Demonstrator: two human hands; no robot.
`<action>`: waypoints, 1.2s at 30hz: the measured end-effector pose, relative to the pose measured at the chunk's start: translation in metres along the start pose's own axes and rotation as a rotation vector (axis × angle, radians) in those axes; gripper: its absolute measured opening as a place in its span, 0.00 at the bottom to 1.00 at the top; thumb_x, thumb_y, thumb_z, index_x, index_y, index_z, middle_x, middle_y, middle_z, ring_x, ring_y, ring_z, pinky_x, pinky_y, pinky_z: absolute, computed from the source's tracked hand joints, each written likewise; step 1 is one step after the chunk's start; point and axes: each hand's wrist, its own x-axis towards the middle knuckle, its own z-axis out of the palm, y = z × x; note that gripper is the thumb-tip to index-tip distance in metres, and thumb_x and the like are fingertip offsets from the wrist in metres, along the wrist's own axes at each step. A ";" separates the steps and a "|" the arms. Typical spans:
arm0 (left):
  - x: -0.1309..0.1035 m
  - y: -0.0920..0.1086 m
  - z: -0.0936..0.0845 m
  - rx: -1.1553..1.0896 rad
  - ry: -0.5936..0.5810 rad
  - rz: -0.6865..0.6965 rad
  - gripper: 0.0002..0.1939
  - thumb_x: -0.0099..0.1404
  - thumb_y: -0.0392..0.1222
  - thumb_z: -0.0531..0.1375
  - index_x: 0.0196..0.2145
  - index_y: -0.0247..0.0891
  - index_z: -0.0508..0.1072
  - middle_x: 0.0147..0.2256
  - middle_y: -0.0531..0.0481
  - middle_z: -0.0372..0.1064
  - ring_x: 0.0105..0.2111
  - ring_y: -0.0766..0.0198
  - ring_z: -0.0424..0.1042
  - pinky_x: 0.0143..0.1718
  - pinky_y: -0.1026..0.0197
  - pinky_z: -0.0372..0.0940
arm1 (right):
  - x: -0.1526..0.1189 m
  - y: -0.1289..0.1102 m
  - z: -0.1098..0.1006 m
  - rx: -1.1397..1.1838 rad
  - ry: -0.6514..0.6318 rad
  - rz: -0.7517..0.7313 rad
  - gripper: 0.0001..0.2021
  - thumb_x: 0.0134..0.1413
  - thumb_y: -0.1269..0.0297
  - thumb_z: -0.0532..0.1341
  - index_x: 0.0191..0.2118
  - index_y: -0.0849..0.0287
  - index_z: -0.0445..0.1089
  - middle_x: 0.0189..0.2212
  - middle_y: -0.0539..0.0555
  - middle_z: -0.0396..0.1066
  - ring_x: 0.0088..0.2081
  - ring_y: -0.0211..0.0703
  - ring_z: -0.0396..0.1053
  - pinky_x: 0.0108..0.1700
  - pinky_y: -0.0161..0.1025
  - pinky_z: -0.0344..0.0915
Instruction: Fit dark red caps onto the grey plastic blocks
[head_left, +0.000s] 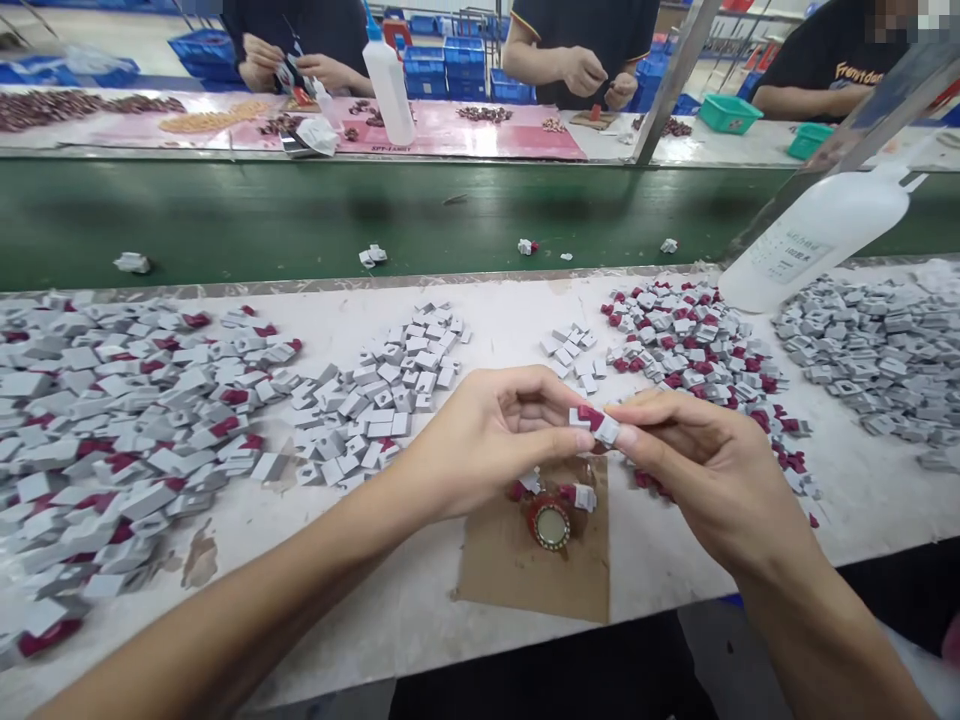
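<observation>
One small grey-and-maroon piece (592,422), raised above the worktop (652,555), pinched from both sides: left hand (487,440) with thumb and fingers closed on its left end, right hand (697,465) likewise on its right. Beneath, one brown cardboard sheet (510,575), bearing one round cap (550,524), inner face up, and a similar grey-and-maroon part (581,497) just beside it. At left, one broad heap of grey and maroon blocks (150,430); at right, one mixed pile (694,335), smaller parts. One translucent bottle (817,240), tilted, near that pile. Beyond, one green belt (300,215), scattered pieces upon it.
</observation>
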 end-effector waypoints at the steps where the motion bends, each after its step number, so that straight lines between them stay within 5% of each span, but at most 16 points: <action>1: 0.006 0.004 -0.007 0.034 0.002 0.004 0.10 0.64 0.44 0.77 0.41 0.40 0.86 0.39 0.45 0.87 0.41 0.51 0.87 0.45 0.49 0.83 | 0.009 -0.003 0.001 -0.014 -0.011 0.011 0.06 0.61 0.56 0.81 0.41 0.47 0.90 0.38 0.54 0.88 0.40 0.49 0.87 0.42 0.41 0.86; 5: 0.042 0.023 -0.049 0.199 -0.014 0.086 0.13 0.65 0.42 0.77 0.47 0.40 0.87 0.41 0.45 0.87 0.42 0.54 0.85 0.49 0.50 0.80 | 0.075 -0.015 -0.001 -0.161 -0.193 0.027 0.12 0.59 0.53 0.81 0.45 0.51 0.89 0.40 0.56 0.88 0.40 0.51 0.86 0.44 0.48 0.85; 7: 0.068 0.029 -0.077 0.281 0.146 0.140 0.13 0.66 0.40 0.76 0.48 0.40 0.86 0.40 0.46 0.86 0.41 0.55 0.83 0.48 0.49 0.77 | 0.129 -0.014 0.000 -0.342 -0.248 -0.031 0.13 0.62 0.56 0.78 0.50 0.52 0.87 0.45 0.57 0.87 0.43 0.52 0.84 0.46 0.51 0.84; 10: 0.110 0.030 -0.119 0.370 0.534 0.103 0.08 0.64 0.37 0.75 0.41 0.39 0.83 0.35 0.47 0.81 0.38 0.56 0.78 0.46 0.48 0.73 | 0.220 0.002 0.014 -0.754 -0.074 -0.158 0.17 0.68 0.68 0.68 0.60 0.56 0.84 0.52 0.61 0.84 0.45 0.53 0.82 0.50 0.53 0.82; 13: 0.148 0.023 -0.149 0.408 0.672 0.041 0.09 0.63 0.34 0.74 0.34 0.39 0.78 0.34 0.47 0.77 0.39 0.57 0.75 0.47 0.49 0.69 | 0.293 0.028 0.044 -0.864 -0.086 -0.208 0.21 0.62 0.76 0.68 0.58 0.58 0.85 0.60 0.64 0.81 0.58 0.61 0.77 0.66 0.60 0.72; 16: 0.180 0.012 -0.163 0.422 0.694 -0.011 0.13 0.57 0.29 0.75 0.30 0.40 0.76 0.32 0.47 0.76 0.37 0.56 0.74 0.44 0.50 0.69 | 0.331 0.046 0.070 -0.888 -0.125 -0.223 0.13 0.56 0.76 0.73 0.45 0.57 0.87 0.53 0.63 0.84 0.63 0.68 0.73 0.70 0.65 0.67; 19: 0.207 0.005 -0.164 0.417 0.678 -0.074 0.13 0.56 0.29 0.76 0.30 0.39 0.76 0.31 0.46 0.76 0.33 0.56 0.74 0.39 0.50 0.70 | 0.342 0.048 0.070 -0.886 -0.093 -0.225 0.07 0.56 0.77 0.71 0.38 0.59 0.85 0.45 0.63 0.85 0.57 0.66 0.77 0.67 0.64 0.70; 24: 0.233 0.011 -0.153 0.460 0.619 -0.136 0.09 0.62 0.29 0.72 0.34 0.38 0.77 0.33 0.42 0.78 0.34 0.55 0.76 0.40 0.49 0.72 | 0.301 0.016 0.018 -0.716 -0.014 -0.204 0.06 0.64 0.67 0.71 0.44 0.59 0.84 0.41 0.60 0.86 0.43 0.55 0.84 0.52 0.55 0.81; 27: 0.222 0.023 -0.140 0.557 0.626 -0.118 0.13 0.60 0.28 0.72 0.42 0.36 0.78 0.42 0.38 0.79 0.42 0.47 0.78 0.45 0.46 0.73 | 0.232 -0.011 -0.022 -0.469 0.028 -0.085 0.08 0.58 0.58 0.78 0.38 0.55 0.86 0.35 0.57 0.86 0.39 0.56 0.86 0.46 0.53 0.83; 29: 0.201 0.029 -0.125 0.661 0.580 -0.035 0.19 0.58 0.28 0.71 0.47 0.37 0.79 0.50 0.37 0.79 0.47 0.45 0.79 0.50 0.45 0.74 | 0.173 -0.022 -0.045 -0.545 0.038 -0.005 0.13 0.51 0.51 0.83 0.38 0.51 0.89 0.36 0.57 0.88 0.39 0.56 0.87 0.44 0.51 0.84; 34: 0.138 0.016 -0.078 0.950 -0.038 0.231 0.17 0.66 0.31 0.63 0.51 0.40 0.81 0.54 0.41 0.81 0.52 0.48 0.80 0.54 0.48 0.76 | 0.035 -0.013 -0.079 -0.434 0.045 0.308 0.21 0.51 0.42 0.82 0.47 0.46 0.90 0.34 0.57 0.89 0.33 0.57 0.88 0.34 0.43 0.86; 36: 0.123 0.002 -0.066 0.966 -0.127 0.271 0.16 0.67 0.31 0.62 0.50 0.41 0.82 0.54 0.42 0.81 0.52 0.50 0.80 0.55 0.49 0.76 | -0.006 -0.002 -0.078 -0.330 0.070 0.378 0.22 0.54 0.41 0.80 0.48 0.48 0.90 0.34 0.58 0.89 0.33 0.57 0.88 0.35 0.43 0.87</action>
